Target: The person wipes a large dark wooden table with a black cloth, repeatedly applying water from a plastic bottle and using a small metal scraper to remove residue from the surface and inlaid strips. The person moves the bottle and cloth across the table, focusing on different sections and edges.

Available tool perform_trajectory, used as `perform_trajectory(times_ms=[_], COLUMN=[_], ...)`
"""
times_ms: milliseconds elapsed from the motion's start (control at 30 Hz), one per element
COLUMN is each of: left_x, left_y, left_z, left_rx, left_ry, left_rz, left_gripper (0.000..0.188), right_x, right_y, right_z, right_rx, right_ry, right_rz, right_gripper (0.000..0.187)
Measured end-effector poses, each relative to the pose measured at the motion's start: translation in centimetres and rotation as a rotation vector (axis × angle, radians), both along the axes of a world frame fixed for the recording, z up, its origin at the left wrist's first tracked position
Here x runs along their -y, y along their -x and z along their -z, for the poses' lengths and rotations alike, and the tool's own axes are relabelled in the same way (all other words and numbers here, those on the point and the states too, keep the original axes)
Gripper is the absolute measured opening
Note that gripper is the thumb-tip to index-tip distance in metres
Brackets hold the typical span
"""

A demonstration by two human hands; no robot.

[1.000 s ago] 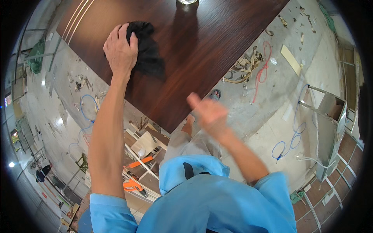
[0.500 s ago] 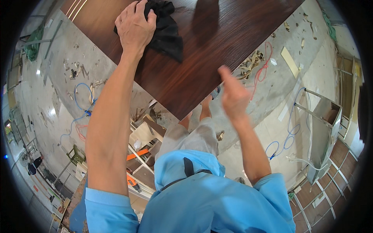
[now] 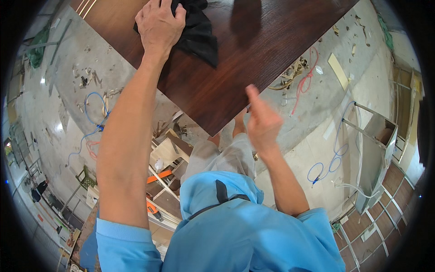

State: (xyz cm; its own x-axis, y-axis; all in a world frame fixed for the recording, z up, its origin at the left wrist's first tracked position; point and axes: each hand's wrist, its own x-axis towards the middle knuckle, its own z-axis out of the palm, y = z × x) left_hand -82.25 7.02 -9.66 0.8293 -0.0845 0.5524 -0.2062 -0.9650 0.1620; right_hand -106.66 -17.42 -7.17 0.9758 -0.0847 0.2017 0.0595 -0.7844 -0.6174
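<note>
A dark brown wood-grain panel [image 3: 190,97] juts in from the top, one corner pointing toward my body. Black cloth [image 3: 199,43] lies bunched and draped on its glossy surface. My left hand [image 3: 158,29] presses down on this cloth, fingers bent over its left part, some of them cut off by the top edge of the picture. My right hand [image 3: 263,121] is by the panel's right edge, thumb stretched over or beside that edge. Its other fingers look curled but are blurred and partly hidden, so I cannot tell whether they grip anything.
Scraps and a red cord [image 3: 304,81] litter the concrete floor right of the panel. Blue hose [image 3: 94,109] lies at the left. A metal-framed box [image 3: 377,158] stands at the right. Wood offcuts and an orange tool [image 3: 153,209] sit below, left of my legs.
My right hand has moved down and left along the panel's edge. My left hand and the cloth have shifted slightly right. The panel's near corner appears slightly higher and farther right.
</note>
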Motion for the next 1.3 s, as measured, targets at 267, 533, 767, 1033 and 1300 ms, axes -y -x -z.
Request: perform_trajectory(times_ms=[267,533,767,1033,1300], left_x=[0.1,0.3,0.8,0.9,1.2], left_y=[-0.1,0.1,0.2,0.2,0.0], left_z=[-0.2,-0.4,-1.1,-1.3,-1.6], left_rx=[-0.025,-0.025,-0.071,-0.095,-0.113], left_ry=[0.004,-0.006,-0.008,0.018,0.008], left_rz=[-0.021,-0.021,-0.037,-0.035,-0.043], left_gripper=[0.041,0.042,0.041,0.041,0.041], right_x=[-3.9,-6.3,-4.9,8.4,6.6], right_y=[5.3,6.4,7.4,-7.2,-6.2], right_z=[0.0,-0.4,0.3,1.7,0.4], right_rx=[0.098,0.04,0.027,0.21,0.189], right_ry=[0.021,-0.013,0.039,0.115,0.143], right_rz=[-0.412,-0.414,-0.304,-0.025,-0.106], right_gripper=[0.057,0.061,0.062,0.055,0.048])
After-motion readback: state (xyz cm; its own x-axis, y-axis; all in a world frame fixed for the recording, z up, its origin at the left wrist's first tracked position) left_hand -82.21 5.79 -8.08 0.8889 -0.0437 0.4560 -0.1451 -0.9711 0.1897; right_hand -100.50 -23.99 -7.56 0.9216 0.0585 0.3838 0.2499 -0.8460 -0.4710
